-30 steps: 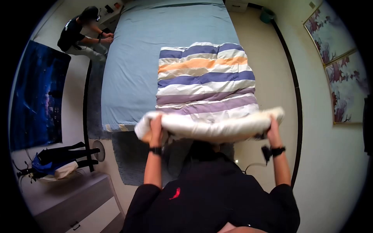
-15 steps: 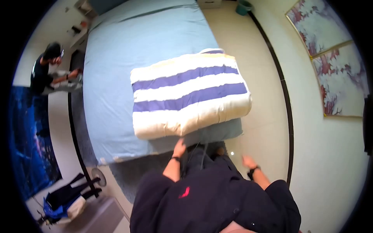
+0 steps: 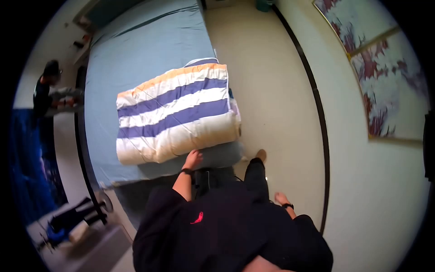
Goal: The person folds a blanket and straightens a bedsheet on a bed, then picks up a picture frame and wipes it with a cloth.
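Observation:
A folded quilt (image 3: pixel 172 106) with white, purple-blue and orange stripes lies on the near end of the bed, its thick rounded fold facing me. My left hand (image 3: pixel 194 158) hangs close to that front fold, fingers loosely bent and nothing in them; whether it touches the quilt I cannot tell. Off to my right side, over the floor, my right hand (image 3: pixel 282 198) hangs low and holds nothing, its fingers relaxed. Both wrists carry a dark band.
The quilt rests on a blue-grey sheeted bed (image 3: pixel 149 50). My foot (image 3: pixel 261 155) is on the tiled floor (image 3: pixel 272 90) beside the bed's corner. Framed pictures (image 3: pixel 385 86) line the right wall. Another person (image 3: pixel 47 93) is beyond the bed's left side. A fan (image 3: pixel 106 202) stands lower left.
My view has shifted right, so bed and quilt sit further left. One foot has stepped out onto the tiles. The other person's hand has dropped from the face.

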Demonstrator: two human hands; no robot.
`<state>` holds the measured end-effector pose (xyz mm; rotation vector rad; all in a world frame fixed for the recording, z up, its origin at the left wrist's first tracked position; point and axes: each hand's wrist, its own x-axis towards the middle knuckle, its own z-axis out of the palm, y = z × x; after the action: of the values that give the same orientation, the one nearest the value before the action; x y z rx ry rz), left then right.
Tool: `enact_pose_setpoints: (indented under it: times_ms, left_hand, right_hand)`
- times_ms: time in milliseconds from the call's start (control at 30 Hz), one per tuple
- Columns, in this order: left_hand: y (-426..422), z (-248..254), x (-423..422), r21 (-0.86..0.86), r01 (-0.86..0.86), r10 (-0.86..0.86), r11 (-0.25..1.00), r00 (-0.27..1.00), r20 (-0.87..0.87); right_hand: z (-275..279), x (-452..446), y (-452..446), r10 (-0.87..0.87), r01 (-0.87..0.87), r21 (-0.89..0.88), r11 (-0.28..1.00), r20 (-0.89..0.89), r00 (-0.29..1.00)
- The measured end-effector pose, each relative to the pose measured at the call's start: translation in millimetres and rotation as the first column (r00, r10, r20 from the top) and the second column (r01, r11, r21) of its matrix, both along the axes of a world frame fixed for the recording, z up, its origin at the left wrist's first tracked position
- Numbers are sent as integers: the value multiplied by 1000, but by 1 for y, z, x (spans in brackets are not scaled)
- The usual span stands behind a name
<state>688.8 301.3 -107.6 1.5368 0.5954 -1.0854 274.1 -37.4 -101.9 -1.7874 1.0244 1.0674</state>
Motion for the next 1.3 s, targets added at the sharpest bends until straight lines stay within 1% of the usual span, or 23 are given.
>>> enact_pose_setpoints:
  times_ms: [33,67,100,133,167,200,233,267,333,367,400,467,533,567,600,667,733,867,933,1033,1100,1233,1300]
  left_hand:
    - [-61,17,-11,-1,85,-84,996,992,97]
    - [-111,15,-25,53,297,-298,954,904,307]
    - [-152,11,-38,477,546,-715,688,402,571]
    - [-206,61,-43,371,756,-821,539,373,432]
    - [-240,75,-49,294,892,-868,343,181,463]
    - [-271,101,-53,310,933,-860,185,1,510]
    - [-294,107,-58,313,925,-859,216,27,512]
    - [-314,108,-63,197,939,-842,281,144,520]
    - [-330,109,-66,64,885,-787,461,375,490]
    - [-328,104,-67,70,875,-780,479,388,491]
    - [-319,92,-66,194,835,-797,515,383,468]
    - [-285,52,-65,386,738,-816,554,390,426]
    - [-252,41,-62,571,564,-799,596,489,351]
    - [-243,51,-65,670,438,-753,600,592,288]
    - [-235,67,-60,721,426,-776,547,580,246]
    - [-225,86,-51,756,414,-778,507,597,195]
    - [-221,90,-41,833,169,-681,527,670,295]
    - [-218,71,0,845,-109,-562,524,701,439]
    - [-214,58,32,844,-17,-504,536,795,336]
    - [-214,44,50,803,35,-435,595,854,285]
    - [-205,38,65,749,241,-449,617,890,84]
    - [-210,25,61,764,290,-443,576,896,-6]
    - [-215,-14,45,794,274,-458,543,889,6]
  right_hand:
    - [-34,12,-40,36,10,-264,964,171,985]
    - [-11,56,-81,-20,89,-279,956,242,970]
    - [24,94,-116,-53,202,-305,931,433,900]
    - [47,120,-149,-182,356,-193,914,590,786]
    - [65,139,-177,-310,485,-50,873,711,631]
    - [88,152,-199,-289,456,-46,889,717,635]
    - [112,163,-220,-360,504,56,862,767,531]
    - [123,168,-239,-430,538,162,827,799,419]
    - [119,166,-270,-369,490,104,865,794,484]
    - [115,165,-282,-325,468,49,882,782,532]
    - [98,162,-291,-299,463,-2,886,760,577]
    - [60,164,-297,-54,315,-231,921,724,688]
    - [5,177,-299,71,51,-172,984,633,771]
    - [13,202,-290,92,-39,-98,994,620,779]
    - [31,219,-266,118,-132,-20,991,593,797]
    - [63,267,-230,296,-396,24,918,624,723]
    - [83,315,-203,493,-650,20,760,633,596]
    - [106,399,-168,642,-814,-96,573,671,372]
    - [99,441,-162,718,-861,-232,453,667,198]
    - [104,491,-160,805,-889,-295,351,581,125]
    - [109,536,-159,829,-921,-256,295,549,112]
    - [100,612,-161,871,-959,-227,169,490,38]
    - [100,653,-155,831,-960,-141,242,541,131]
